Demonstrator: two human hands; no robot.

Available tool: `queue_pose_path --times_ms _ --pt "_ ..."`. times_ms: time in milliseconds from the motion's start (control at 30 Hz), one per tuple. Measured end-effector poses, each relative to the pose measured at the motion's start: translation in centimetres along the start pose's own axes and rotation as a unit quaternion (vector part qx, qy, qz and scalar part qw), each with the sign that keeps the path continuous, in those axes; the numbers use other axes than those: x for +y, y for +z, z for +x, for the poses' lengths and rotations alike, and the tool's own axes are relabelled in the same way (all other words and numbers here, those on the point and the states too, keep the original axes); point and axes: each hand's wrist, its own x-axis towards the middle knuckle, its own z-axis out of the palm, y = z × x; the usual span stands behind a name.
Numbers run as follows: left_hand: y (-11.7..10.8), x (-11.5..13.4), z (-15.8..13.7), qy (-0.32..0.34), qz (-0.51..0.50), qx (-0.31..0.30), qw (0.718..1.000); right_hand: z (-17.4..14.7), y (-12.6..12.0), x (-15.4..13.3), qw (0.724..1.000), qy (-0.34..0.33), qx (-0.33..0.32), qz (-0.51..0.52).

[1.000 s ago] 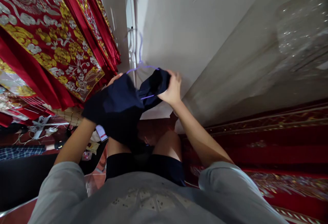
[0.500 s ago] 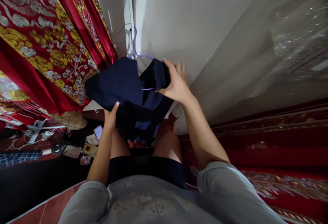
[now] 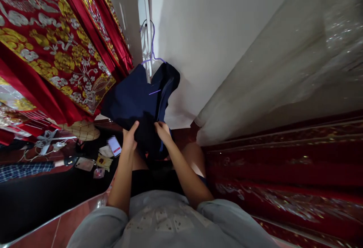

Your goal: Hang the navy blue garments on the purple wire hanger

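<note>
A navy blue garment (image 3: pixel 127 96) hangs on a thin purple hanger (image 3: pixel 153 47), whose hook is over a white metal fitting by the wall. My left hand (image 3: pixel 129 139) grips the garment's lower left part, thumb on the front and fingers hidden behind the cloth. Pinched in my right hand (image 3: pixel 163 132) is the garment's edge, low and right of the middle. A short stretch of purple wire shows across the garment's opening. Dark folds hide the garment's lower end between my knees.
Red cloth with gold and silver embroidery (image 3: pixel 68 51) hangs at the left. On a black surface lie a lit phone (image 3: pixel 114 145), another phone (image 3: pixel 84 164) and small packets (image 3: pixel 103 162). Plastic sheeting (image 3: pixel 255 77) and red embroidered cloth (image 3: pixel 283 164) are at the right.
My right hand has left the garment's upper right edge and moved down and left to pinch it lower. The right side has dropped back onto the hanger. My left hand keeps its grip.
</note>
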Motion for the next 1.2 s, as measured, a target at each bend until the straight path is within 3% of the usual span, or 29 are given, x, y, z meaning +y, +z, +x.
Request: queue_pose_path --times_ms 33,100,167,200,267,333,400,567,667,767,900,967,1033,1100,1200 --pt "-0.4 -0.2 0.1 0.069 0.016 0.061 0.996 -0.3 -0.5 0.3 1.000 0.006 -0.002 -0.005" --pt "-1.1 -1.1 0.1 0.207 0.075 0.176 0.959 -0.9 -1.6 0.7 1.000 0.017 -0.007 -0.010" --pt "-1.2 -3.0 -0.6 0.296 0.164 0.215 0.916 -1.4 -2.3 1.0 1.000 0.022 -0.017 -0.004" --pt "-0.9 -4.1 -1.2 0.318 0.208 0.192 0.905 -1.6 -2.5 1.0 1.000 0.020 -0.023 0.002" --pt "0.2 -6.3 -2.4 0.322 0.273 0.068 0.904 -2.0 -2.5 0.9 0.999 0.006 -0.036 0.011" --pt "1.7 -8.1 -3.4 0.280 0.275 -0.083 0.916 -2.4 -2.4 0.5 0.999 -0.013 -0.040 0.016" --pt "3.0 -9.0 -3.9 0.228 0.241 -0.160 0.930 -2.9 -2.4 0.0 0.998 -0.036 -0.039 0.025" --pt "4.0 -8.8 -3.5 0.224 0.241 -0.130 0.935 -4.0 -3.3 -0.8 0.988 -0.035 -0.094 0.114" --pt "4.0 -8.7 -3.0 0.228 0.257 -0.128 0.930 -3.1 -4.0 -2.6 0.984 -0.016 -0.087 0.155" --pt "4.0 -9.2 -2.7 0.241 0.283 -0.131 0.919 -0.3 -5.2 -7.4 0.981 -0.072 -0.066 0.166" --pt "4.2 -9.6 -2.0 0.255 0.302 -0.157 0.905 3.3 -6.9 -16.3 0.969 -0.190 -0.030 0.157" --pt "4.7 -9.0 -1.2 0.259 0.309 -0.177 0.898 3.5 -7.2 -19.3 0.962 -0.228 -0.025 0.151" --pt "5.7 -7.2 0.0 0.261 0.313 -0.196 0.892 2.8 -7.2 -20.3 0.955 -0.258 -0.024 0.146" --pt "7.0 -4.2 1.5 0.284 0.303 -0.198 0.888 1.7 -6.9 -19.8 0.952 -0.273 -0.031 0.134" --pt "9.4 2.3 3.6 0.413 0.239 -0.156 0.865 0.4 -6.8 -18.1 0.954 -0.277 -0.051 0.098"
